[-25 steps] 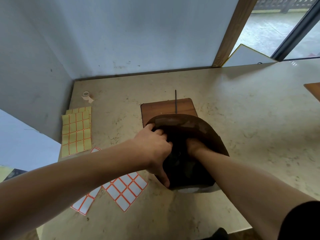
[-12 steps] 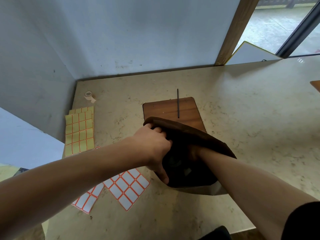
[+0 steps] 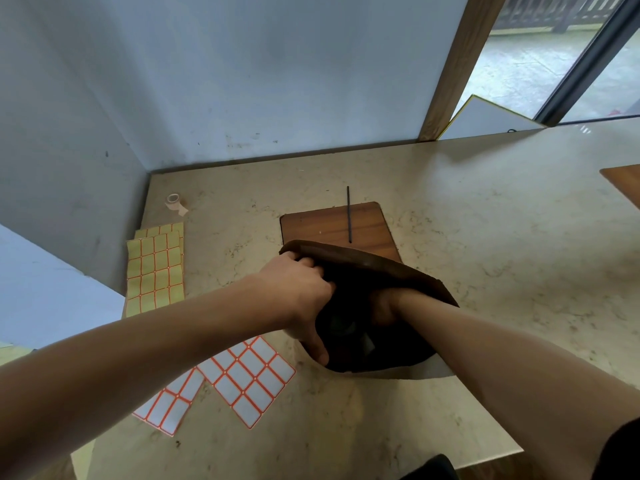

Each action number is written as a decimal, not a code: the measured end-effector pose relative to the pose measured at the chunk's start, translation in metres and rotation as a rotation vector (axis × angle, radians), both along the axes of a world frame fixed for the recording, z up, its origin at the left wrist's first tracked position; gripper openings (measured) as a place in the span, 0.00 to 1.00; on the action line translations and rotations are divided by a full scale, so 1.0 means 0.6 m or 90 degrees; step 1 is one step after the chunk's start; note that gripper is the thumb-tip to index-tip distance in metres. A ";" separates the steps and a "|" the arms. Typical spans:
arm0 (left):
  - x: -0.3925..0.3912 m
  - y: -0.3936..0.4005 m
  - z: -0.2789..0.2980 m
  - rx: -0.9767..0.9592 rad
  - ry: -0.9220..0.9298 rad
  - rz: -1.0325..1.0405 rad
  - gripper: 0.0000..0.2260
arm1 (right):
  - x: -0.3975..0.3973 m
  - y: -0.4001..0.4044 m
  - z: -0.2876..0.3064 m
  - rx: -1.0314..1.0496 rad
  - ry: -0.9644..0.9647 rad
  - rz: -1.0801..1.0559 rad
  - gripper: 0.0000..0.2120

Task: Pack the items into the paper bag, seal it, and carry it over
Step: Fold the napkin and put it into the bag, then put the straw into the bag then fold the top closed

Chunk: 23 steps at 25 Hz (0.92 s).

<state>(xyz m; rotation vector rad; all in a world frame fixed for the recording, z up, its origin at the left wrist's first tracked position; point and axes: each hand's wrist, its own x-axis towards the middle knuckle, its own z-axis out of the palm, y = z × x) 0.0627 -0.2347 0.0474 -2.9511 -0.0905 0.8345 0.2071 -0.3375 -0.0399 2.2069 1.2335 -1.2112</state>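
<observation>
A brown paper bag (image 3: 377,268) stands open in the middle of the table, partly on a wooden board (image 3: 332,225). My left hand (image 3: 298,296) grips the bag's left rim, fingers curled over the edge and thumb outside. My right hand (image 3: 382,306) reaches down inside the bag's mouth; only its wrist and back show, and the fingers are hidden in the dark interior. Dim shapes of items lie at the bag's bottom, too dark to name.
Yellow label sheets (image 3: 156,268) and white orange-edged label sheets (image 3: 247,377) lie left of the bag. A small tape roll (image 3: 174,201) sits near the wall corner. A thin black stick (image 3: 349,216) rests on the board. Another wooden board (image 3: 623,181) shows at the right edge.
The bag's far rim has dropped forward and the mouth has flattened. My right hand has sunk deeper inside. My left hand has kept its hold on the rim.
</observation>
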 end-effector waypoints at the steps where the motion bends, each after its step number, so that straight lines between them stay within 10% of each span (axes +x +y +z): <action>1: 0.000 0.001 0.000 0.000 0.003 -0.004 0.44 | -0.003 0.001 0.014 0.009 0.002 0.008 0.19; 11: 0.008 0.013 0.011 -0.053 -0.016 0.009 0.43 | -0.015 -0.096 0.162 0.299 -0.243 0.210 0.11; 23: -0.012 0.017 0.041 -0.032 -0.131 0.016 0.45 | 0.015 -0.160 0.173 0.463 -0.261 0.257 0.33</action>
